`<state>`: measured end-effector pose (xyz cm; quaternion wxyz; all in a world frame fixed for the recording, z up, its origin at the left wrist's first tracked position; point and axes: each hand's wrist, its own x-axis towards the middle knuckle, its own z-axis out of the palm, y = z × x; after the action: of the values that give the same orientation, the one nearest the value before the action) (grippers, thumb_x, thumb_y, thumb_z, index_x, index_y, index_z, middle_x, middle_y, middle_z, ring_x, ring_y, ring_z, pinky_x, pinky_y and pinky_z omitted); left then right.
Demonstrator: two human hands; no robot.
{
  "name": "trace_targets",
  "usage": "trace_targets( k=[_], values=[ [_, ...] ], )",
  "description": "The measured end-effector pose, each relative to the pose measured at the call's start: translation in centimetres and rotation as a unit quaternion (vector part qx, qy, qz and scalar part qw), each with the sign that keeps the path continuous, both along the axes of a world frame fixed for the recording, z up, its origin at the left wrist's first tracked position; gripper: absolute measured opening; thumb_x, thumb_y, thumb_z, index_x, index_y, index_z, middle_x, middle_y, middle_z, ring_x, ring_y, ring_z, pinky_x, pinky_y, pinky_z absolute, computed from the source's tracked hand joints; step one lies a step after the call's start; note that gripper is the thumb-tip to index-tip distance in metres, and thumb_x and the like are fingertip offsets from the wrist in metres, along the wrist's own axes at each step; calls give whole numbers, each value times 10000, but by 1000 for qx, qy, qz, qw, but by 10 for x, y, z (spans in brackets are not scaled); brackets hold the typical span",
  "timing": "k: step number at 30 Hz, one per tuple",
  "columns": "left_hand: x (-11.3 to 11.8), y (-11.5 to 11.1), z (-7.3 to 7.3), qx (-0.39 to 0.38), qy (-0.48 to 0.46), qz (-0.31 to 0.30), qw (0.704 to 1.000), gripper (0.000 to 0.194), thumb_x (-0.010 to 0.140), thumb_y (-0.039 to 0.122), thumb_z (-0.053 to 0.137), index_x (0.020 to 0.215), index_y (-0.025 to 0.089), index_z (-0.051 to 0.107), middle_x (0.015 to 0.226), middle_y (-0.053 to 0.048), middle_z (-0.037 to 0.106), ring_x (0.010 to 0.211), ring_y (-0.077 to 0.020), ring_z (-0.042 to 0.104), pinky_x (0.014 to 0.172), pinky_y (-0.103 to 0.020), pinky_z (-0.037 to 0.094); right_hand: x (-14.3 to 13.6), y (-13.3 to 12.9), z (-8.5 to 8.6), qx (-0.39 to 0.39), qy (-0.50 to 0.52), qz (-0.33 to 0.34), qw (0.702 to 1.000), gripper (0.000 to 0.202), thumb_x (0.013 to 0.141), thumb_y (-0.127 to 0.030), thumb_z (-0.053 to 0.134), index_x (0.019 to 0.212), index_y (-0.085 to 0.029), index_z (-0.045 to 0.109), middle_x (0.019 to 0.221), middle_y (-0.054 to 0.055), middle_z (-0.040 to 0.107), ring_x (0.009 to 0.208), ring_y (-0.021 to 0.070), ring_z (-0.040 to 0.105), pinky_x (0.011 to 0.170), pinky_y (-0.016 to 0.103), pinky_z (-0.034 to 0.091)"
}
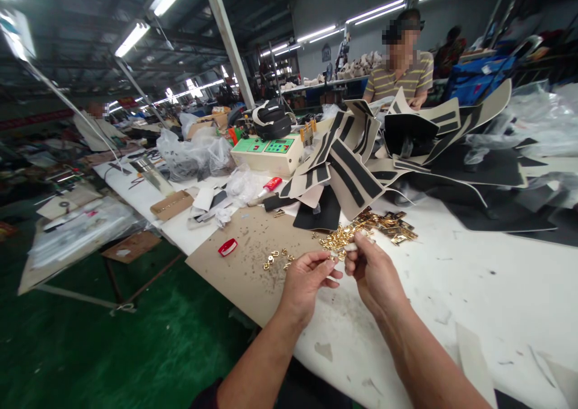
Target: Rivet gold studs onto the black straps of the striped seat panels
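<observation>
My left hand is closed in a pinch on a small gold metal piece, over the near edge of the brown paper. Close beside it on the right, my right hand has its fingers wrapped round a small whitish object, whose tip points at the gold piece. Just beyond both hands lies a pile of small gold hardware, with flat gold plates to its right. Several loose gold pieces rest on the brown paper to the left.
Beyond the gold pile are stacked beige and black panels. A green-topped machine, a red-and-white tube, a red ring-shaped item and a cardboard box stand or lie leftward. A person in a striped shirt is across the table.
</observation>
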<state>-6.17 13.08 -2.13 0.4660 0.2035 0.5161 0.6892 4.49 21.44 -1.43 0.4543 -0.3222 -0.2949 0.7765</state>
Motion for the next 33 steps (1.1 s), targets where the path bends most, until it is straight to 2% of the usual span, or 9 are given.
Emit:
trace_targets(
  k=[7,12,17,24,33],
  values=[
    [4,-3,3,26,-101,2,995,450,617,262,992,923,133,689,984,-79,787,679,-144,736,596,-240,593,-2,-4,-1,-10,3,31,999,428,777,-555,839,739,-195,611,593,-38,567,450,82,448,400,212,304],
    [5,-3,2,29,-114,9,993,410,628,257,990,896,136,704,778,-9,720,653,-107,663,591,-218,584,-2,-5,0,-25,16,38,999,402,761,-529,861,810,-195,643,596,-45,575,450,79,450,405,204,303],
    [5,-3,1,41,-152,21,987,419,614,227,994,907,146,704,758,7,695,689,-100,652,626,-198,577,-4,-6,0,-43,26,43,998,399,725,-494,885,821,-191,643,591,-50,578,441,79,451,390,201,288],
    [7,-3,2,52,-159,-2,986,383,642,211,979,899,155,700,732,6,696,658,-93,641,628,-202,573,-4,-5,-2,-72,46,57,995,368,719,-434,893,830,-194,638,597,-60,569,444,75,442,388,191,288],
    [6,-1,3,54,-162,-1,985,381,646,203,978,899,157,697,714,8,699,654,-97,658,638,-201,573,-4,-5,-3,-73,48,61,994,345,732,-422,889,834,-194,650,600,-57,568,447,78,442,389,188,300]
  ],
)
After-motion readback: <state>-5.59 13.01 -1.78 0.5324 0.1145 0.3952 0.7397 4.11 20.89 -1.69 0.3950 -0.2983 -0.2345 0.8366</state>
